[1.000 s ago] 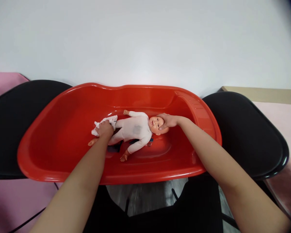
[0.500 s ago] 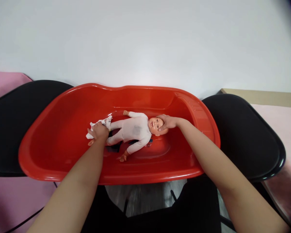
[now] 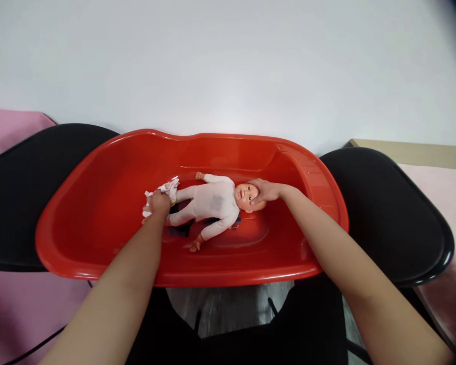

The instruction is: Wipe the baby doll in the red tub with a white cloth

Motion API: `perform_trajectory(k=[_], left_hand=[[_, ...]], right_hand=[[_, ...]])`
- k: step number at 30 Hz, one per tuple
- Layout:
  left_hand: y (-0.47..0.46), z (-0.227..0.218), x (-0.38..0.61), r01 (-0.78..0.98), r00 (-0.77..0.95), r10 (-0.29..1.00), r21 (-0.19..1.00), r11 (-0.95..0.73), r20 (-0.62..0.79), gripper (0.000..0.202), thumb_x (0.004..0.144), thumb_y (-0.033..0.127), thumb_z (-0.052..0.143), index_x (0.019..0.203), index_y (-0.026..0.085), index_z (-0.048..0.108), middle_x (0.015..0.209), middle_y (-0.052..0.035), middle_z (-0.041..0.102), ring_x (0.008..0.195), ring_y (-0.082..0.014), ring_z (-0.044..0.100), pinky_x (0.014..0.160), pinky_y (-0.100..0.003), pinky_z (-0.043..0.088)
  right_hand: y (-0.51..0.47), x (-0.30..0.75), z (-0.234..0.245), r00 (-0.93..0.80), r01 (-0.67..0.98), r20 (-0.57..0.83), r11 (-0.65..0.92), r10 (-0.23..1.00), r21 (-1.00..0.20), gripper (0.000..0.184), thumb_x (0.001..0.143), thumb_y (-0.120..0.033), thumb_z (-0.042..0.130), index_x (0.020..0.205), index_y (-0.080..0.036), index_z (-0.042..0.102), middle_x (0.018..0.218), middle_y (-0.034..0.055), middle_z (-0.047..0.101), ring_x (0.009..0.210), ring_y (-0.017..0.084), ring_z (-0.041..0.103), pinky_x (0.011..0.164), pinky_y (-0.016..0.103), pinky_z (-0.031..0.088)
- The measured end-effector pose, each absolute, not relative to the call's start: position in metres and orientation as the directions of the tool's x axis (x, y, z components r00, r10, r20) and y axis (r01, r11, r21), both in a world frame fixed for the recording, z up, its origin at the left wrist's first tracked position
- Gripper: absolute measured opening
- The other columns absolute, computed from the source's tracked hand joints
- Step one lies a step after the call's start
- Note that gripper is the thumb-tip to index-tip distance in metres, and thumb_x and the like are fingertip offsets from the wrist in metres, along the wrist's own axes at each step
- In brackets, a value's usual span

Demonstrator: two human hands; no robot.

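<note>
A baby doll [image 3: 213, 198] with a white cloth body lies face up in a red baby bathtub [image 3: 99, 223], its head toward the right. My right hand [image 3: 266, 191] grips the doll's head from above and behind, thumb near its cheek. At the doll's feet, my left hand [image 3: 160, 203] is closed on a crumpled white cloth [image 3: 171, 188]. That cloth covers one foot, and my hand partly hides the other. Something dark shows under the doll's legs; I cannot make out what it is.
The tub stands between a black chair seat [image 3: 61, 152] on the left and another black seat [image 3: 391, 213] on the right. A pale wall [image 3: 228, 66] rises behind. Pink surfaces [image 3: 19, 314] lie at the sides.
The whole view has shifted slightly, so tub and doll sit a little further right. My left hand has moved slightly with the cloth at the doll's feet. My right hand stays on the head.
</note>
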State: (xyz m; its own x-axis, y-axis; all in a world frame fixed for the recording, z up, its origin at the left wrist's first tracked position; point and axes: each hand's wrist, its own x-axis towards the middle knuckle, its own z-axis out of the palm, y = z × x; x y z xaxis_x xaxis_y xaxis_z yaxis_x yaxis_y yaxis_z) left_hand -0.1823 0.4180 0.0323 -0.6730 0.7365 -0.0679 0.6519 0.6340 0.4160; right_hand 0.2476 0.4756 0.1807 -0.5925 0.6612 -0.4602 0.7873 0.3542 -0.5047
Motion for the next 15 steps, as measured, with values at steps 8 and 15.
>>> perform_trajectory(k=[8,15], left_hand=[[0.414,0.044,-0.172,0.606,-0.687,0.721,0.481,0.634,-0.085,0.054,0.105,0.034,0.031,0.139,0.009,0.064,0.140,-0.0251,0.065,0.129,-0.0409,0.059,0.109,-0.055,0.046],[0.418,0.048,-0.158,0.804,-0.488,0.873,0.388,0.451,-0.003,0.045,0.110,0.031,0.029,0.129,0.010,0.064,0.124,-0.0207,0.071,0.120,-0.0379,0.061,0.112,-0.062,0.035]], right_hand=[[0.476,0.248,0.182,-0.624,0.754,-0.453,0.338,0.637,-0.564,0.092,0.065,-0.049,0.090,0.150,-0.033,0.058,0.147,0.0088,0.064,0.129,0.039,0.064,0.104,0.047,0.060],[0.483,0.250,0.174,-0.623,0.761,-0.450,0.363,0.639,-0.538,0.091,0.067,-0.056,0.089,0.151,-0.043,0.057,0.148,0.0027,0.064,0.139,0.044,0.057,0.115,0.054,0.052]])
